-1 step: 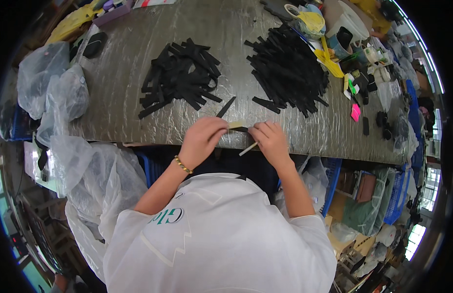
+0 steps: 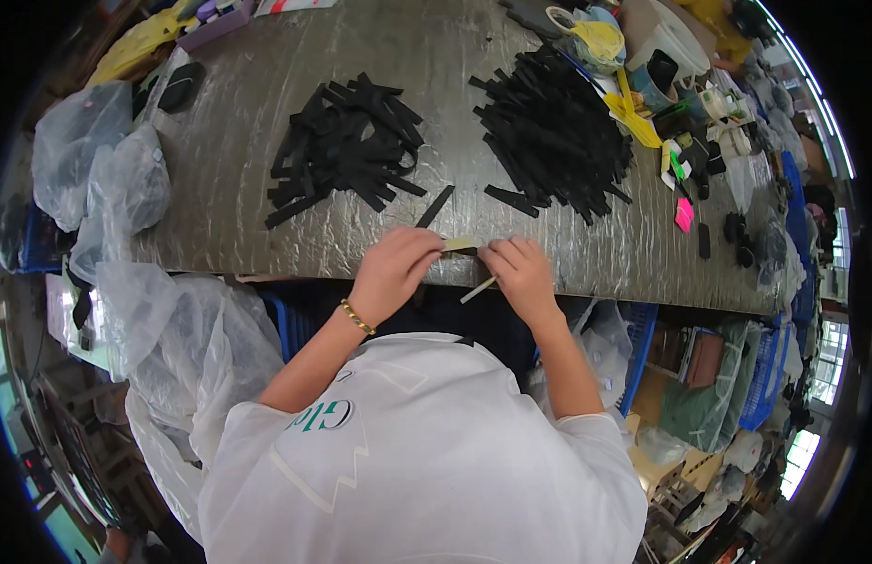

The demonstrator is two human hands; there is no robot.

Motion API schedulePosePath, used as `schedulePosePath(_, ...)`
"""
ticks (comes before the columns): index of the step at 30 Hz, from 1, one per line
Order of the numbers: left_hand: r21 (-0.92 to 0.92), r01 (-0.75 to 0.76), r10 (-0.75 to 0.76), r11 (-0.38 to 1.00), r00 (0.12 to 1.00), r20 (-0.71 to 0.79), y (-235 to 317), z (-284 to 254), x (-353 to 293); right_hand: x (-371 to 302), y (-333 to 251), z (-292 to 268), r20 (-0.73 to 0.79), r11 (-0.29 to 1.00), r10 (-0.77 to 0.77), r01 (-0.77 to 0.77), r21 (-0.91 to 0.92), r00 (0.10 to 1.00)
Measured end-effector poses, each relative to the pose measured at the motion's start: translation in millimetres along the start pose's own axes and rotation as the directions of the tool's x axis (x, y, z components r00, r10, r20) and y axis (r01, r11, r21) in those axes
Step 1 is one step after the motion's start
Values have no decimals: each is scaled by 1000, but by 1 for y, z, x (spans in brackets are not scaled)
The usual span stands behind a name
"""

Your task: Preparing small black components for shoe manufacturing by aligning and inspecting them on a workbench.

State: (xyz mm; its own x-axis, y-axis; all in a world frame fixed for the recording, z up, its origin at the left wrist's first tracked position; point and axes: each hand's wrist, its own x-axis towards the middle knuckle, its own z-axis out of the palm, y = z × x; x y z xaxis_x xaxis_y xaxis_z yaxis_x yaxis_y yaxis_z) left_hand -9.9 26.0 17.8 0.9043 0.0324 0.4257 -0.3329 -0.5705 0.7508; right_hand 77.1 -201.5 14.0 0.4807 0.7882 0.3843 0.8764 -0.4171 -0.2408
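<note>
Pale yellow over black: pinching a pale strip in the fingertips of the left hand, pointing it toward the right hand, and holding it over the tabletop close to the near edge. Spanning the small gap between the fingertips with a dark piece, just below the pale strip, but not showing clearly how firmly or from which side. Curling the fingers of the right hand inward and gripping a pale stick, slanting its lower end down and leftward past the edge. Wearing a beaded bracelet on the left wrist and a white shirt with short sleeves. Facing a loose left heap of black strips and a denser right heap, standing well apart from each other. Having a lone black strip lying at a slant just beyond the left fingertips, and another strip jutting from the lower left of the denser heap. Seeing a bright pink tag farther right, a black case toward the far left corner, and clear plastic bags bunching along the left side.
</note>
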Motion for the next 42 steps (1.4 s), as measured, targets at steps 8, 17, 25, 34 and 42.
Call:
schedulePosePath(8,66,-85,75,994,987,144,-14,20,3,-18,-8,-2,-25,992,117,-116,49,993)
schedulePosePath(17,133,-157,117,979,957,265,-14,15,4,-8,-19,9,-109,910,398,-376,176,911)
schedulePosePath(25,95,-120,97,988,970,222,-9,24,1,-12,-32,16,-63,777,595,-553,301,801)
schedulePosePath(34,121,-130,99,984,967,233,-5,27,3,-14,-36,21,-98,684,704,-633,362,704)
schedulePosePath(42,163,-172,132,972,964,232,-4,30,6,-4,-32,-3,53,535,781,-709,459,623)
